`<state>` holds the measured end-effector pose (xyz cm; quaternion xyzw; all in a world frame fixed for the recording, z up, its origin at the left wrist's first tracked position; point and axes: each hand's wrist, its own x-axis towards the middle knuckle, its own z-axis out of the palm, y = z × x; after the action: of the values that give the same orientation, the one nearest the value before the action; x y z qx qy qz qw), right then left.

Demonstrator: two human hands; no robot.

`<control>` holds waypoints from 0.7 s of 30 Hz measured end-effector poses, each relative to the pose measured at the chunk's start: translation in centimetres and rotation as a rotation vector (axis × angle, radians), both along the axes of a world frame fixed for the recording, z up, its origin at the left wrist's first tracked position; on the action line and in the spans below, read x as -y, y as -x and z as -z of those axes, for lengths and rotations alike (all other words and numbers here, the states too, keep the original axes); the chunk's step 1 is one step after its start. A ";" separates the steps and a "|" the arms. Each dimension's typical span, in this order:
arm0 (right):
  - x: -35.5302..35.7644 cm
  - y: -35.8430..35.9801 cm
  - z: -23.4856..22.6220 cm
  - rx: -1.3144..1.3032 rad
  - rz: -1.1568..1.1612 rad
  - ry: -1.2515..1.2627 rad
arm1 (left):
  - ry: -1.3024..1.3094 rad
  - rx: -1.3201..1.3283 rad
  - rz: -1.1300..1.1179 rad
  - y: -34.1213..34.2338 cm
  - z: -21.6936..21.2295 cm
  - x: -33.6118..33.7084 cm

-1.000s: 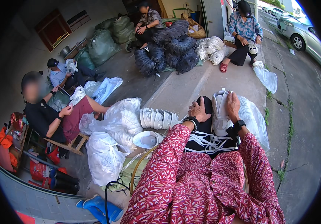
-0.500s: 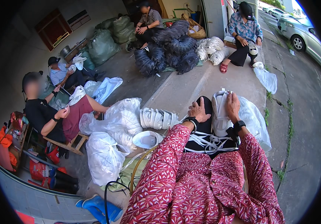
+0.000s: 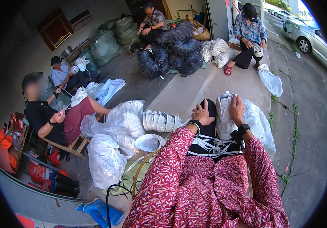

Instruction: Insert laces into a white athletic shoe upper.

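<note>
And here we are on the lap: the white sneaker (image 3: 224, 112) lies on the person's right thigh, toe end toward the belly, with the right hand (image 3: 237, 109) laid over its right edge; whether thumb and fingers pinch that edge, I cannot tell. The left hand (image 3: 204, 114) rests with fingers spread on the black-clothed knee (image 3: 209, 104), holding nothing. Danger spot: should the right hand lift or that thigh tilt, the sneaker could slide off the outer side toward the clear plastic bag (image 3: 264, 127) just beside it. The white laces (image 3: 213, 146) sprawl loose across the lap (a proper tangle, that), and one could snag on the right wristband (image 3: 242, 128) or knot if pulled in a hurry. Now, elbow room: the left side is tight, with the nested white shoes (image 3: 161, 121) and the bulging white bag (image 3: 107, 161) crowding that arm. Ahead of the knees, pale concrete (image 3: 186, 89) offers more space, and on the right, past the plastic, grey pavement (image 3: 310, 152) stretches wide.
</note>
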<state>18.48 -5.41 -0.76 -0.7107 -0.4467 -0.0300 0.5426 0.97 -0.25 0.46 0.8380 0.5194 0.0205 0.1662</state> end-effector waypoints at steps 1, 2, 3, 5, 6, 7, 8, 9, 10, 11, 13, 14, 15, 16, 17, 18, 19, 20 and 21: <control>0.0 0.0 0.0 0.000 -0.001 0.000 | -0.003 -0.001 -0.001 0.0 0.0 0.0; 0.0 0.0 0.1 0.002 0.001 -0.015 | -0.007 -0.002 0.000 0.0 0.0 0.1; -0.1 -0.1 0.2 0.003 0.002 -0.029 | -0.007 -0.001 0.001 0.0 -0.1 0.1; -0.2 -0.3 0.3 0.006 0.004 -0.010 | 0.014 0.001 0.005 0.0 -0.2 0.1; -0.2 -0.4 0.4 0.008 0.005 0.008 | 0.014 0.001 0.005 0.0 -0.2 0.0; -0.2 -0.4 0.4 0.008 0.005 0.008 | 0.012 0.003 0.008 0.0 -0.2 0.0; -0.2 -0.3 0.4 0.010 0.004 0.010 | 0.010 0.005 0.009 0.1 -0.1 0.0; -0.2 -0.3 0.4 0.012 0.004 0.013 | 0.010 0.005 0.008 0.1 -0.1 0.0; -0.2 -0.2 0.4 0.013 0.003 0.013 | 0.005 0.004 0.006 0.1 -0.1 0.0; -0.2 -0.2 0.3 0.011 0.003 0.012 | 0.000 0.003 0.005 0.1 -0.1 0.0; -0.1 -0.2 0.2 0.010 0.004 0.011 | 0.000 0.000 0.003 0.0 -0.1 0.0; -0.1 -0.3 0.2 0.010 -0.001 0.012 | -0.001 -0.003 0.002 0.0 -0.2 0.0; -0.1 -0.3 0.2 0.010 -0.006 0.013 | -0.001 -0.003 0.001 0.0 -0.2 0.1; -0.1 -0.3 0.2 0.011 -0.006 0.013 | 0.001 -0.004 0.001 0.0 -0.2 0.1; 0.0 -0.2 0.1 0.002 -0.006 0.022 | 0.002 -0.004 0.000 0.0 -0.2 0.1; 0.0 -0.2 0.0 -0.007 -0.006 0.030 | 0.001 -0.004 0.000 0.0 -0.2 0.0; 0.1 -0.1 -0.1 -0.007 -0.007 0.030 | 0.000 -0.004 0.001 0.1 -0.1 0.0; 0.1 -0.1 0.0 -0.006 -0.007 0.023 | 0.000 -0.006 0.004 0.0 -0.1 0.0; 0.1 -0.2 0.0 -0.006 -0.007 0.016 | 0.000 -0.007 0.004 0.0 -0.1 0.0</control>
<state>18.64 -5.49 -0.80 -0.7134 -0.4480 -0.0224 0.5384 0.94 -0.25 0.55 0.8390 0.5183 0.0173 0.1647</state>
